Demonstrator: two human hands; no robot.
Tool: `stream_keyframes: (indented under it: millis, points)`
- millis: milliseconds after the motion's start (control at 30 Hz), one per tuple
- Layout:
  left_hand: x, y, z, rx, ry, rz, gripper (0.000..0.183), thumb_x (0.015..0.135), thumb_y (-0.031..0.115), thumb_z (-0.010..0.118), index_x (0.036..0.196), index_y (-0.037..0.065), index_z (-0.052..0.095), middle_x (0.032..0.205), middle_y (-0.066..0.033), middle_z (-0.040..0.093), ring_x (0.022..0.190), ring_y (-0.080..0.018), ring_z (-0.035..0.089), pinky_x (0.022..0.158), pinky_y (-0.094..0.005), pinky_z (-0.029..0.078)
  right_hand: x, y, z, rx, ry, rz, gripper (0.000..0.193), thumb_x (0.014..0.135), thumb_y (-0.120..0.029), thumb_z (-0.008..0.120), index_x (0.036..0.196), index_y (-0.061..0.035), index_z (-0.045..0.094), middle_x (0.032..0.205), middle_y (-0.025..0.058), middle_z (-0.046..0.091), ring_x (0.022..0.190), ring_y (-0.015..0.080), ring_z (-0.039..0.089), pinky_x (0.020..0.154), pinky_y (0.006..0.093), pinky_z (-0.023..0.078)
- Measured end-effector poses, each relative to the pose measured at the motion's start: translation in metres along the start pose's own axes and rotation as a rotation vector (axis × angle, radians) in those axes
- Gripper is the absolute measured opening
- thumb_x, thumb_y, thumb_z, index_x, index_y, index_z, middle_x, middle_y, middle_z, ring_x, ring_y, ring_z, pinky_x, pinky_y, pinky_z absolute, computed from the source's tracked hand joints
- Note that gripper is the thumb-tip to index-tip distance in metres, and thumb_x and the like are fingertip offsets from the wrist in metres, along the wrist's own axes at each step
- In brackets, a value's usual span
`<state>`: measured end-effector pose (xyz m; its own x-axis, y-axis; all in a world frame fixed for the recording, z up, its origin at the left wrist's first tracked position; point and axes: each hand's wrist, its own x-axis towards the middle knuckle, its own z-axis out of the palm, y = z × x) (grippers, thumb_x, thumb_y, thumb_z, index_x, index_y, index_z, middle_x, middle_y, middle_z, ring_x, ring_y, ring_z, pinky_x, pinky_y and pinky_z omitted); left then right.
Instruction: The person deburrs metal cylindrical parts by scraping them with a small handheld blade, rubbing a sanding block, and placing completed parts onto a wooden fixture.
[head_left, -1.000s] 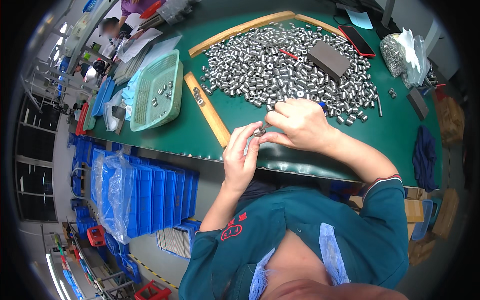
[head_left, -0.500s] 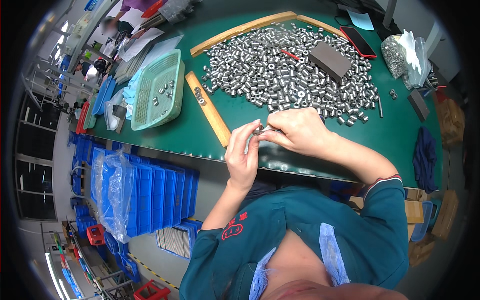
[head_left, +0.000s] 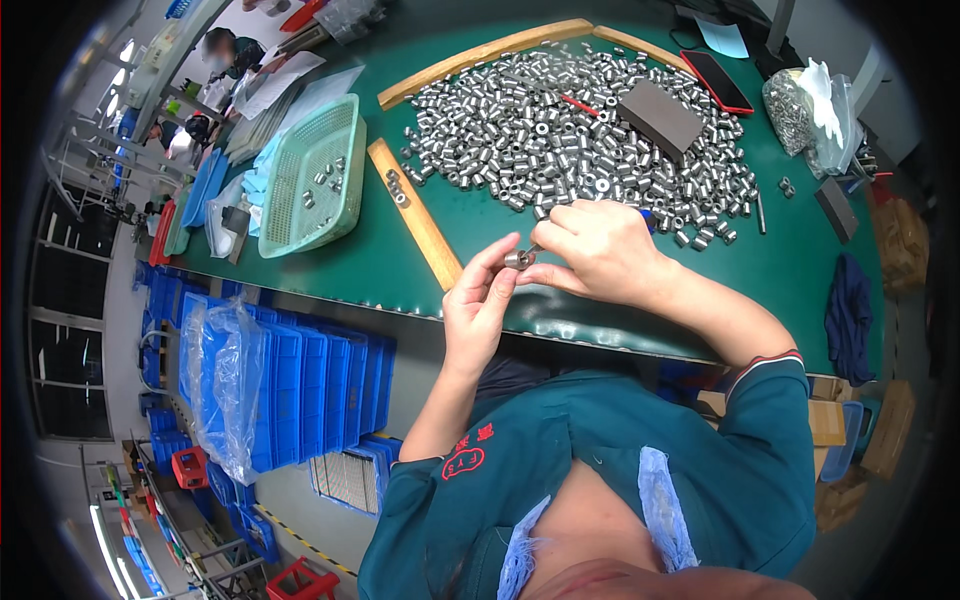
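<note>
My left hand [head_left: 474, 312] pinches a short, hollow metal sleeve [head_left: 516, 260] between thumb and fingertips, just above the table's near edge. Close against it is my right hand [head_left: 606, 252], closed around a thin tool whose metal tip meets the sleeve's open end. A blue handle end [head_left: 648, 219] sticks out behind the right hand; most of the tool is hidden by the fingers. Beyond both hands spreads a large heap of similar metal sleeves [head_left: 480, 140] on the green table [head_left: 420, 290].
Left of the hands lies a wooden strip [head_left: 425, 232] with several sleeves on it, beside a pale green basket [head_left: 270, 215] holding a few more. Wooden bars [head_left: 480, 62] edge the heap. A dark block [head_left: 660, 118] and a red-edged phone [head_left: 716, 82] lie right. Blue crates [head_left: 300, 400] stand left below.
My right hand has turned and risen slightly, so the blue handle end now shows. The sleeve is more exposed between my left fingertips. A person at far left has shifted.
</note>
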<state>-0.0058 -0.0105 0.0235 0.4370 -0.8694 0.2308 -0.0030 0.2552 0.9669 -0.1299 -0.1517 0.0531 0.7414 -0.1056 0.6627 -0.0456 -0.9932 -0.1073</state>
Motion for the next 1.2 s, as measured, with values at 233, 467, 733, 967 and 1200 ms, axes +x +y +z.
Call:
stream_keyframes:
  millis: [233, 467, 733, 967, 1200]
  points:
    - [-0.003, -0.006, 0.006, -0.038, 0.074, 0.043, 0.024, 0.091, 0.004, 0.055, 0.114, -0.003, 0.058, 0.103, -0.0073, 0.061, 0.094, -0.0126, 0.058, 0.083, -0.0245, 0.047, 0.000, 0.000, 0.001, -0.019, 0.020, -0.016, 0.038, 0.076, -0.048, 0.063, 0.071, -0.0116, 0.054, 0.062, 0.0024, 0.049, 0.058, 0.0180, 0.056, 0.050, 0.0312, 0.045]
    - [-0.006, -0.011, 0.009, 0.156, 0.145, 0.199, 0.028, 0.090, 0.006, 0.057, 0.117, -0.005, 0.055, 0.109, -0.0094, 0.061, 0.098, -0.0131, 0.058, 0.087, -0.0256, 0.045, -0.004, -0.001, 0.005, 0.168, -0.085, 0.092, 0.037, 0.083, -0.045, 0.059, 0.071, -0.0103, 0.055, 0.056, 0.0050, 0.052, 0.052, 0.0235, 0.058, 0.046, 0.0353, 0.044]
    - [-0.006, -0.021, 0.007, 0.026, 0.156, 0.191, 0.029, 0.090, 0.004, 0.056, 0.118, -0.003, 0.052, 0.110, -0.0123, 0.060, 0.100, -0.0163, 0.058, 0.089, -0.0286, 0.046, 0.004, -0.008, -0.009, 0.401, -0.403, 0.353, 0.040, 0.085, -0.048, 0.056, 0.076, -0.0093, 0.058, 0.065, 0.0083, 0.062, 0.057, 0.0274, 0.061, 0.049, 0.0399, 0.046]
    - [-0.002, -0.018, 0.009, -0.295, 0.141, 0.098, 0.028, 0.090, 0.004, 0.055, 0.118, 0.001, 0.051, 0.105, -0.0104, 0.060, 0.096, -0.0157, 0.058, 0.087, -0.0285, 0.047, 0.003, -0.001, -0.008, 0.292, -0.197, 0.250, 0.042, 0.080, -0.049, 0.061, 0.082, -0.0076, 0.058, 0.072, 0.0076, 0.061, 0.066, 0.0247, 0.063, 0.053, 0.0367, 0.048]
    - [-0.004, -0.014, 0.003, -0.399, 0.082, -0.100, 0.028, 0.091, 0.008, 0.055, 0.118, 0.001, 0.053, 0.103, -0.0100, 0.061, 0.090, -0.0136, 0.058, 0.081, -0.0268, 0.048, 0.000, -0.003, -0.002, 0.262, -0.179, 0.201, 0.040, 0.081, -0.047, 0.060, 0.079, -0.0081, 0.055, 0.068, 0.0060, 0.058, 0.064, 0.0237, 0.061, 0.051, 0.0359, 0.047]
